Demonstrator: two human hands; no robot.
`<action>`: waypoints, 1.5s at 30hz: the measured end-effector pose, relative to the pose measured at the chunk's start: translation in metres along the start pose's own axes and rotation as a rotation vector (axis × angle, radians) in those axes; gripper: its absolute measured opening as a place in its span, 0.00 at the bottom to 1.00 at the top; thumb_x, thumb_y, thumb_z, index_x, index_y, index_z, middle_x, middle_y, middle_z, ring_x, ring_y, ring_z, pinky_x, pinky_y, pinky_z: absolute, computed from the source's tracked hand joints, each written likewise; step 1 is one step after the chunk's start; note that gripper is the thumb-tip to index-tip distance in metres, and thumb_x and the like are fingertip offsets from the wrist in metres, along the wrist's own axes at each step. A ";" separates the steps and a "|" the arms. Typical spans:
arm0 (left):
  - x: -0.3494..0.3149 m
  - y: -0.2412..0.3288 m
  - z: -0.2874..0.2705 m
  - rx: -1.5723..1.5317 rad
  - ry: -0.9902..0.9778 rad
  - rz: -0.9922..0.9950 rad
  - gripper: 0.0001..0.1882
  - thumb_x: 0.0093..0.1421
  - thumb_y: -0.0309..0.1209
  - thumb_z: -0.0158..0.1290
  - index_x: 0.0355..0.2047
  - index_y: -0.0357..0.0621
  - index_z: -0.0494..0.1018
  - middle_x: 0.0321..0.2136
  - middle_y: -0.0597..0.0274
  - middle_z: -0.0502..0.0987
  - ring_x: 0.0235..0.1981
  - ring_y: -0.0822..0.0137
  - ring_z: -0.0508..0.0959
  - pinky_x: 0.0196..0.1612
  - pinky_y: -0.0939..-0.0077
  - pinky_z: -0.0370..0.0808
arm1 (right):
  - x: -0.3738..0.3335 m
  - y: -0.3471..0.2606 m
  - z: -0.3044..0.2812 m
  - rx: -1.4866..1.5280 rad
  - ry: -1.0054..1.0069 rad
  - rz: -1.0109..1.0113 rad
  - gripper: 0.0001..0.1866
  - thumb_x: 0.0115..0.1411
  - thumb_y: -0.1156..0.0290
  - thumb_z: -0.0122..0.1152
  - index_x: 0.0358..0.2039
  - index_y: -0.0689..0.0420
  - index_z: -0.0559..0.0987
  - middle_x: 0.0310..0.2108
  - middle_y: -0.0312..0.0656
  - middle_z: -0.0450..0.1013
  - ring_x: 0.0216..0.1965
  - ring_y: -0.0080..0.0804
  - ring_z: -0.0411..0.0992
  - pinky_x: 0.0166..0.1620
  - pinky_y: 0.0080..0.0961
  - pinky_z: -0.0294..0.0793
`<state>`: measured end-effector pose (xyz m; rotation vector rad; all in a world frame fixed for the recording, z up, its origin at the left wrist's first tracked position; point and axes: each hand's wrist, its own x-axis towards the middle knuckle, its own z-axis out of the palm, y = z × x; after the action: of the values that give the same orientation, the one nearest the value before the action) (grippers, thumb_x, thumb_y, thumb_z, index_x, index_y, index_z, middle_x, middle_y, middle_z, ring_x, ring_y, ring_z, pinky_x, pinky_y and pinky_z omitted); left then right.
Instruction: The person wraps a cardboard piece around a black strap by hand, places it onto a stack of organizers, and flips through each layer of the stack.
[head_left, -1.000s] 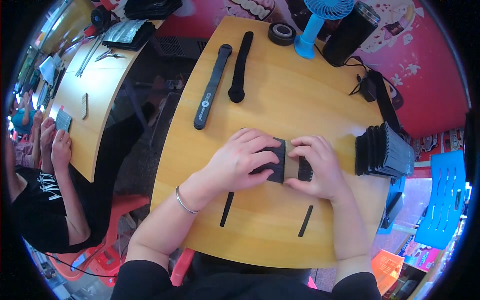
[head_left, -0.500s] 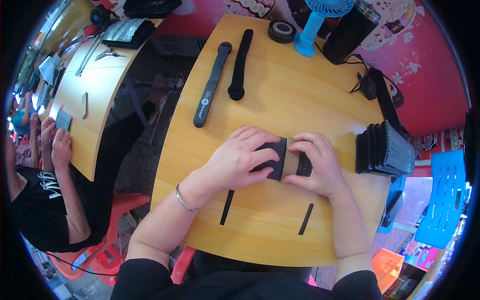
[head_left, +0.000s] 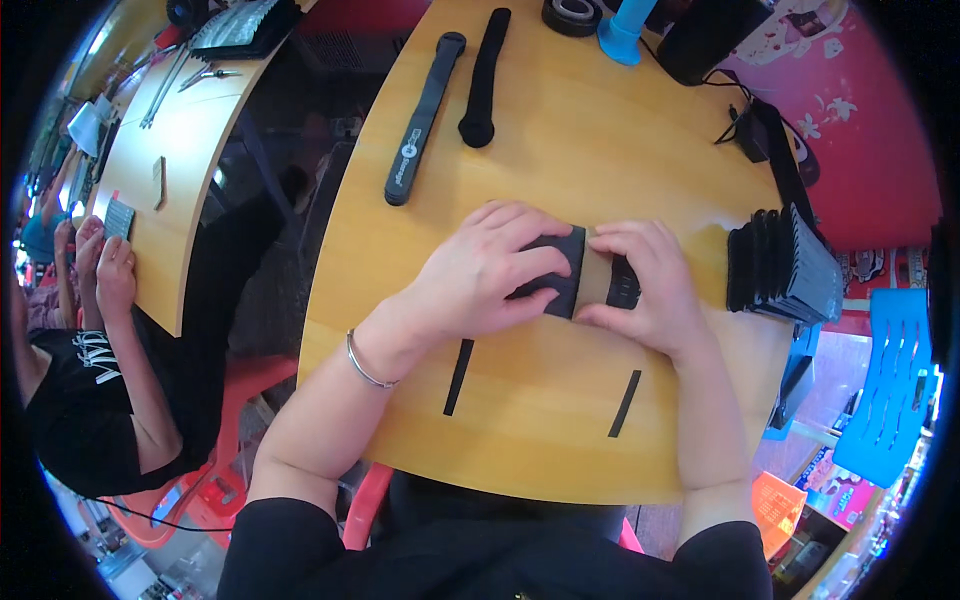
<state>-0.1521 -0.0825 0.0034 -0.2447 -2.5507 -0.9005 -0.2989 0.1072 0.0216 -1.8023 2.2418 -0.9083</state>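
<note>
Between my two hands, on the wooden table, lies a bundle of black straps (head_left: pixel 566 262) with a brown paper band (head_left: pixel 596 276) wrapped around it. My left hand (head_left: pixel 488 270) grips the bundle's left end, its fingers curled over the top and the thumb along the near side. On the right end, my right hand (head_left: pixel 652 284) pinches the band and bundle between thumb and fingers. Both palms hide much of the bundle's ends. Farther off lie a long dark grey strap (head_left: pixel 428 125) with white printing and a plain black strap (head_left: pixel 485 82).
Two short black strips (head_left: pixel 459 378) (head_left: pixel 625 404) mark the near tabletop. A row of black strap bundles (head_left: pixel 775 262) stands at the right edge. Behind are a tape roll (head_left: pixel 573 14), blue fan base (head_left: pixel 621 42), black bottle (head_left: pixel 705 38) and charger (head_left: pixel 752 135). A person (head_left: pixel 110 400) sits left.
The view has tipped downward, so the table and everything on it sit higher in the picture. Both hands keep their hold on the banded bundle, with only slight finger shifts.
</note>
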 end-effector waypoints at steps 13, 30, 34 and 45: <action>-0.002 0.000 0.002 -0.008 0.017 -0.002 0.12 0.47 0.25 0.61 0.34 0.45 0.75 0.45 0.59 0.76 0.47 0.52 0.75 0.51 0.60 0.71 | -0.002 0.002 0.002 -0.032 0.008 -0.027 0.32 0.38 0.58 0.77 0.44 0.55 0.75 0.46 0.42 0.72 0.48 0.45 0.69 0.52 0.40 0.68; -0.004 0.000 0.004 0.017 0.091 0.004 0.10 0.48 0.25 0.60 0.33 0.44 0.75 0.42 0.59 0.75 0.46 0.54 0.75 0.50 0.61 0.71 | 0.001 -0.005 0.003 0.001 -0.002 0.000 0.32 0.36 0.62 0.79 0.43 0.57 0.75 0.45 0.44 0.71 0.48 0.46 0.70 0.50 0.39 0.71; -0.005 0.000 -0.001 0.048 0.187 -0.084 0.09 0.49 0.23 0.60 0.33 0.42 0.75 0.40 0.56 0.75 0.44 0.53 0.75 0.48 0.61 0.72 | 0.002 -0.006 0.004 -0.004 0.013 -0.009 0.33 0.34 0.64 0.80 0.42 0.57 0.75 0.45 0.45 0.72 0.48 0.46 0.70 0.51 0.39 0.71; -0.009 -0.005 0.002 0.111 0.384 -0.263 0.09 0.56 0.20 0.53 0.39 0.38 0.73 0.37 0.52 0.75 0.41 0.50 0.74 0.45 0.62 0.72 | 0.003 -0.010 0.007 -0.019 -0.016 0.034 0.36 0.29 0.69 0.82 0.42 0.57 0.75 0.47 0.46 0.71 0.50 0.47 0.70 0.52 0.38 0.71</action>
<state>-0.1465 -0.0853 -0.0042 0.2785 -2.2908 -0.8021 -0.2883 0.1008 0.0220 -1.7667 2.2722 -0.8662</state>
